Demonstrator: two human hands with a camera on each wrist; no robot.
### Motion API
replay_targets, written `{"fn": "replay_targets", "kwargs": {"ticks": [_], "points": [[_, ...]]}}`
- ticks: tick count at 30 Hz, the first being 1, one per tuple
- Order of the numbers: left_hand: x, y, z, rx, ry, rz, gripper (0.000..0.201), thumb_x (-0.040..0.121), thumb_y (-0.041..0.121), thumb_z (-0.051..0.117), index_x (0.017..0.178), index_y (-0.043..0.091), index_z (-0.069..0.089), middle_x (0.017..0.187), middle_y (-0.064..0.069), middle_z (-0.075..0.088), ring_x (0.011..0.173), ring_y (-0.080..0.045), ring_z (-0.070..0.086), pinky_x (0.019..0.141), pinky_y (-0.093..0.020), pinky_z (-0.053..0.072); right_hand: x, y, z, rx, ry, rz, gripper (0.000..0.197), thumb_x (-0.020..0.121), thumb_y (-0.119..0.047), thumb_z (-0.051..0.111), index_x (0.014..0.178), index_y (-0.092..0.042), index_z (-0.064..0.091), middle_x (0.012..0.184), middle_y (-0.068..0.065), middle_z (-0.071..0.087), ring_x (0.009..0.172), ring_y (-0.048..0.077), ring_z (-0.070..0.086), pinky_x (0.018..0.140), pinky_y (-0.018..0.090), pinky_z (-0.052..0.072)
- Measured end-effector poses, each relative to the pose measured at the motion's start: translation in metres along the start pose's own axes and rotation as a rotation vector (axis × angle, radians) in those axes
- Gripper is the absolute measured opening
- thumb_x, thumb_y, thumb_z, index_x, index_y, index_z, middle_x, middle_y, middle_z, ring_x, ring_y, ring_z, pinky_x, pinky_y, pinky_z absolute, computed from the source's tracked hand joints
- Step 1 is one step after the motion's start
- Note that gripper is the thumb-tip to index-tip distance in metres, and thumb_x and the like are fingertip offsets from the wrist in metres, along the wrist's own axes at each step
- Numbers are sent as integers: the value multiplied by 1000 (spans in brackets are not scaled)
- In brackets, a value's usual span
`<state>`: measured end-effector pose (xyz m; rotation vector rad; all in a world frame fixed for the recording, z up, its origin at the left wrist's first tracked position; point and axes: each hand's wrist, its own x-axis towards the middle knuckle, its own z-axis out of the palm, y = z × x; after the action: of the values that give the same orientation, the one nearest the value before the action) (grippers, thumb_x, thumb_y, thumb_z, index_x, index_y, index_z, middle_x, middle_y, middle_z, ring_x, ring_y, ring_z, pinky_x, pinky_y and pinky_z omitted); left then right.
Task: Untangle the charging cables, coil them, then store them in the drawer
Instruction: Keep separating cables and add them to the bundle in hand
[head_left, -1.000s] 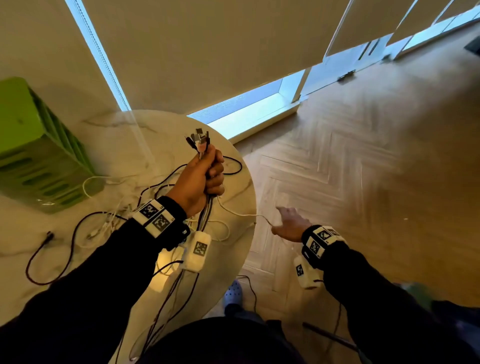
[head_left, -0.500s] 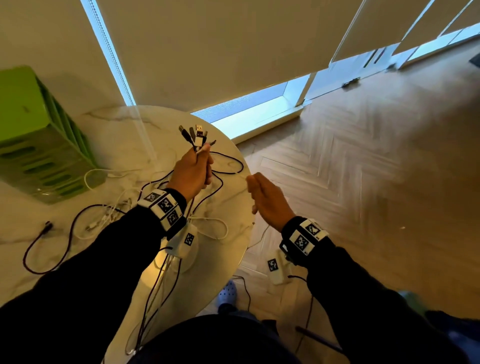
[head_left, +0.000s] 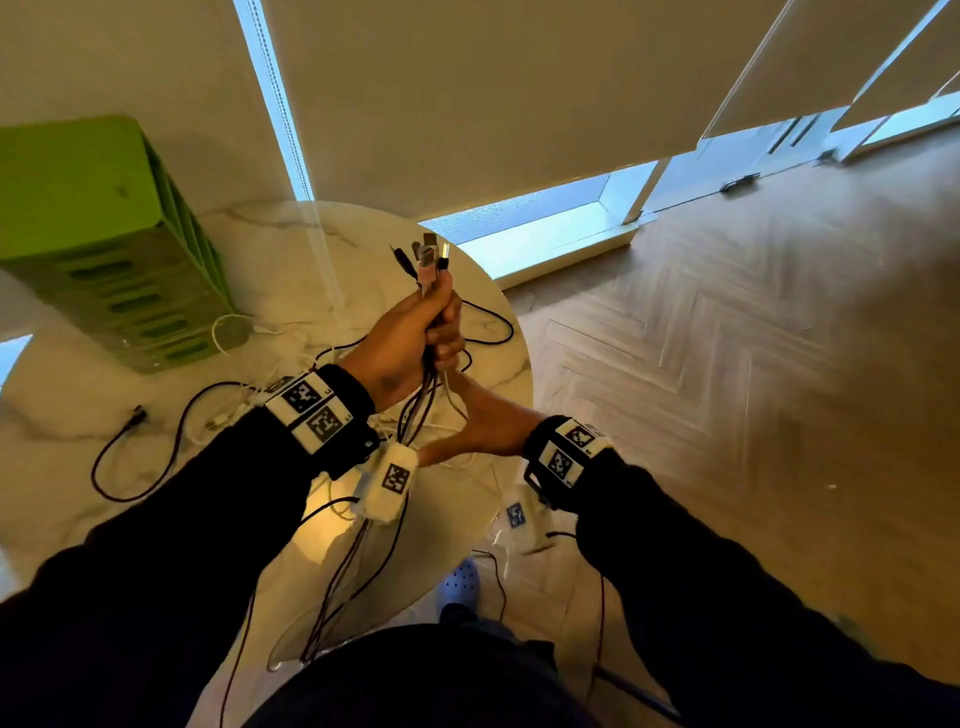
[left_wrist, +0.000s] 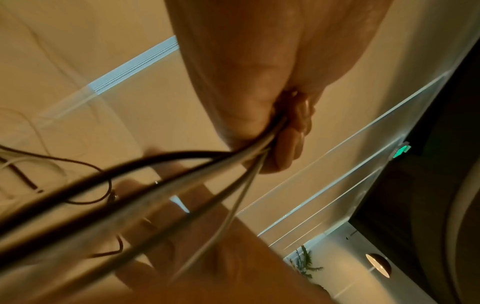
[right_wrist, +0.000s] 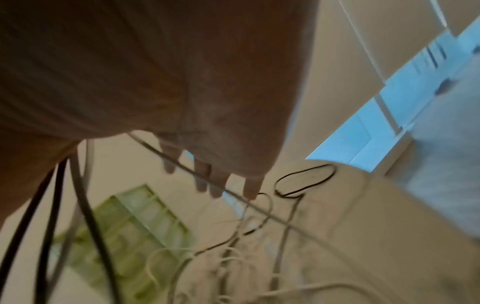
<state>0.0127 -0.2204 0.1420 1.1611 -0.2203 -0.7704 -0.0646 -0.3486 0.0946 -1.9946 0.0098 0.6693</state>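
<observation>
Right hand (head_left: 483, 423) has swung in from the floor side and now sits under the left hand (head_left: 410, 338), fingers straight and spread among the charging cables (head_left: 415, 410) the left fist grips above the round marble table (head_left: 322, 270), so I'd comb down slowly, one strand at a time.

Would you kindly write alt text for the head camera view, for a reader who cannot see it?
A person's left hand grips a bundle of black and white charging cables upright above a round marble table, plugs on top. The right hand, fingers straight, reaches in just below that grip. More loose cables lie on the table beside a green slotted plastic drawer unit.
</observation>
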Motion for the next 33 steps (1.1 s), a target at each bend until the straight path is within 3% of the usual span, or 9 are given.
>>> {"fn": "replay_targets", "kwargs": {"ticks": [2,4,7,10,14,19,24,28,33], "points": [[-11,7,-2,-15,-36,7,43,109,41,32,74,17,40,59,3,25,53,-12,30,51,-23,30,13,-23,10,123,-81,-64,61,82,-23,82,137,-15,55,132,-1,61,124,14,55,112,36,41],[-22,17,-10,36,-21,23,43,108,42,33,74,17,40,59,2,25,53,-15,36,54,-25,36,21,-35,20,202,-245,-65,15,92,-11,69,106,-4,70,101,3,71,100,15,66,102,33,49],[-36,34,-31,142,0,14,42,106,45,36,74,18,42,57,3,29,54,-20,47,62,-33,48,19,-30,25,378,-529,42,29,92,-11,53,64,-11,58,64,5,58,75,25,65,104,50,45],[-47,51,-55,56,7,40,40,104,43,39,73,18,41,55,5,28,47,-15,37,69,-38,54,14,-12,11,291,-586,153,41,93,-13,54,54,-17,43,50,0,37,54,21,53,94,49,47],[-56,72,-87,-57,112,137,40,107,42,37,73,21,43,59,7,26,50,-11,29,73,-34,50,15,7,-21,-151,-277,260,34,93,-21,67,64,-10,52,55,4,47,55,18,50,77,39,48],[-54,83,-109,-203,307,312,26,106,36,42,84,23,45,65,7,32,60,-10,36,75,-30,50,25,7,-22,-287,252,5,28,94,-31,65,78,-13,50,67,3,47,64,17,45,64,32,39],[-44,84,-103,-222,500,451,13,104,34,47,92,29,49,70,10,36,61,-5,35,62,-22,33,37,9,58,-446,-47,-163,25,91,-24,65,93,-12,42,73,-1,48,62,18,43,59,35,34],[-40,54,-105,-124,598,401,13,108,29,43,97,30,50,71,8,30,58,-5,28,53,-20,26,45,13,124,-444,-304,-160,25,90,-27,64,96,-14,44,83,3,53,69,19,50,64,37,42],[-57,25,-137,-200,592,215,46,104,56,37,67,29,32,62,7,16,52,-9,10,43,-24,11,46,8,141,-512,-515,29,77,92,-68,49,143,-11,34,127,9,58,111,31,58,95,44,47]]}}
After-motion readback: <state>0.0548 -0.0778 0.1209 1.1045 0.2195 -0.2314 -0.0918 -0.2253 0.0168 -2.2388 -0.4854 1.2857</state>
